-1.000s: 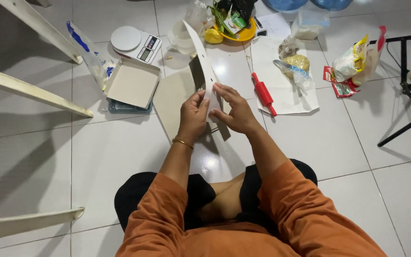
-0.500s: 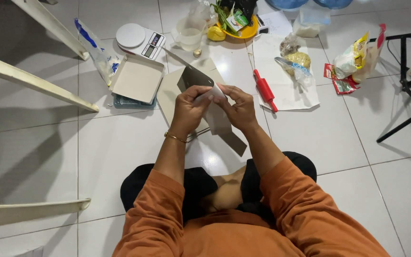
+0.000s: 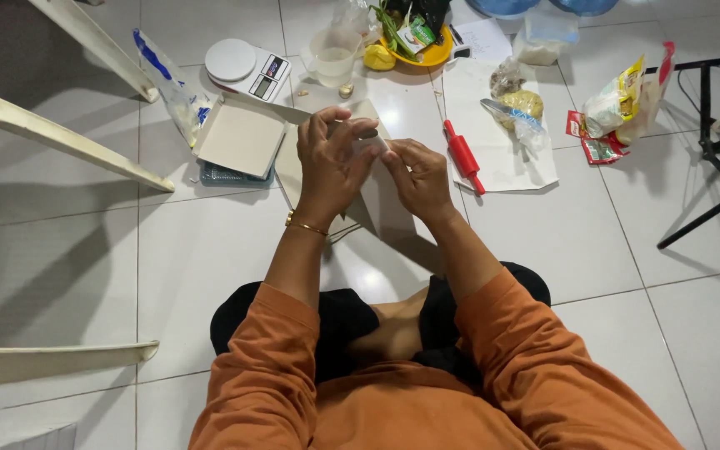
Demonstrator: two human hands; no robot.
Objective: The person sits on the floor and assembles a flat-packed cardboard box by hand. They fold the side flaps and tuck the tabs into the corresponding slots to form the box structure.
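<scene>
left hand [image 3: 332, 162] fingers pinch grey card [image 3: 367, 171] | right hand [image 3: 417, 173] fingers grip its edge | flat, tilted

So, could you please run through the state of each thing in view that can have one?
Left hand: raised, fingers curled on a small white piece.
Right hand: pinching the same small white piece.
Cardboard sheet: under the hands, how it rests unclear.
Shallow box: open, lying on the floor.
Red rolling pin: lying flat on white paper.
Kitchen scale: platform bare.
Measuring jug: upright.
</scene>
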